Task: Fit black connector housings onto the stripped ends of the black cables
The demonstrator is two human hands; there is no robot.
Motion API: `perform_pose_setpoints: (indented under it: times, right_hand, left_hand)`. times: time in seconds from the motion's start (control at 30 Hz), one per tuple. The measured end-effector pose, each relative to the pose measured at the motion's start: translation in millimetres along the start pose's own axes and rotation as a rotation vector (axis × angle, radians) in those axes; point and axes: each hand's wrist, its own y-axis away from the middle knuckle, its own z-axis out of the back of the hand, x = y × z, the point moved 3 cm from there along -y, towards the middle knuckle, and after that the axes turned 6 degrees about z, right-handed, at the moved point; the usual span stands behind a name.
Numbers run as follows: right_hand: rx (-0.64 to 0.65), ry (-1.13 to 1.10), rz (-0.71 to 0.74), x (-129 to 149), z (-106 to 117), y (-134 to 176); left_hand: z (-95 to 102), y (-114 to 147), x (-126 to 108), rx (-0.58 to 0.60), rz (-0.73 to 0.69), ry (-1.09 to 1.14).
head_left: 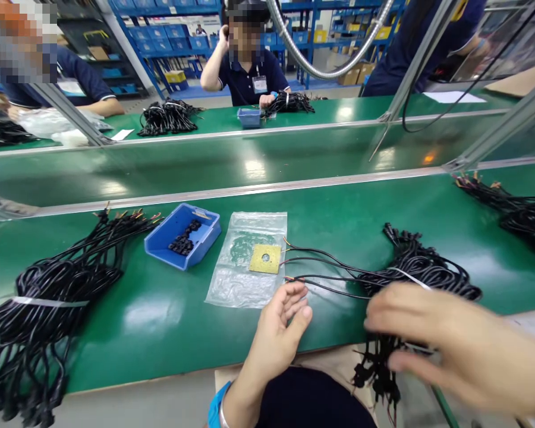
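Left hand (282, 333), palm turned up, is loosely curled with the thumb apart from the fingers, and nothing is visibly gripped in it. Its fingertips are right by the bare ends of several black cables (327, 252); whether they touch is hard to tell. A light-blue wristband (216, 409) circles that wrist. Right hand (437, 324) is blurred, thumb and fingers spread, over the near side of a black cable bundle (432, 274) with a white tie; whether it grasps any of it I cannot tell. Below the fingers, a cluster of black connectors (386, 374) hangs past the near edge of the green counter (142, 339).

The black cables run leftward from that bundle, their stripped ends reaching the right edge of a clear plastic bag (232, 288). On the bag lies a yellow square plate (257, 263) with a round hole. Left of the bag, a blue bin (164, 254) holds small black parts (182, 245). Farther left is a large cable bundle (71, 273), also white-tied, its bare wire ends pointing away from the wearer. Another bundle (526, 217) lies at the far right.

Across the metal frame, a co-worker in a dark shirt (238, 80) has one hand raised to the head and the other beside a cable heap (292, 103), near a small blue tray (249, 117). Blue shelves (160, 44) stand behind.
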Motion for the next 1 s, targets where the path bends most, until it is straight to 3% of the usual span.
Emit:
perform_pose_setpoints:
  times: [0.1,0.17,0.27,0.33,0.4,0.53,0.63,0.73,0.8,0.87,0.93,1.0]
  right_hand:
    - [0.163,0.110,-0.070,-62,31,3]
    - [0.268,0.104,-0.122,-102,37,10]
    - [0.391,0.023,-0.128,-131,31,22]
    - [0.399,0.032,-0.140,-130,27,30]
    - [0.368,0.083,-0.158,-117,26,37]
    - [0.341,0.158,-0.186,-85,28,56]
    - [0.316,0.175,-0.194,-65,36,76]
    - [0.215,0.277,-0.213,-50,63,90]
    - [0.059,0.479,-0.201,-40,89,88]
    - [-0.145,0.767,-0.204,-31,110,79]
    - [-0.341,1.020,-0.296,-30,116,66]
    - [-0.564,1.212,-0.325,-35,101,54]
  left_hand:
    - [-15.3,1,3,0.083,0.140,0.094]
    - [-37.4,-3,5,0.143,0.259,0.239]
    - [-73.8,-20,2,0.044,0.327,0.507]
    - [-93.4,-35,-2,-0.079,0.333,0.673]
    - [-108.9,-48,-5,-0.129,0.346,0.760]
    - [-132.2,-59,-12,-0.089,0.390,0.794]
    - [-150.9,-52,-34,-0.062,0.365,0.811]
    - [-173.0,-41,-83,0.065,0.310,0.776]
    - [-185.8,-38,-126,0.215,0.199,0.717]
    - [-193.5,-39,-168,0.334,0.000,0.683]
    - [-194.4,-46,-193,0.353,-0.171,0.664]
    - [-188.2,-55,-194,0.298,-0.262,0.637]
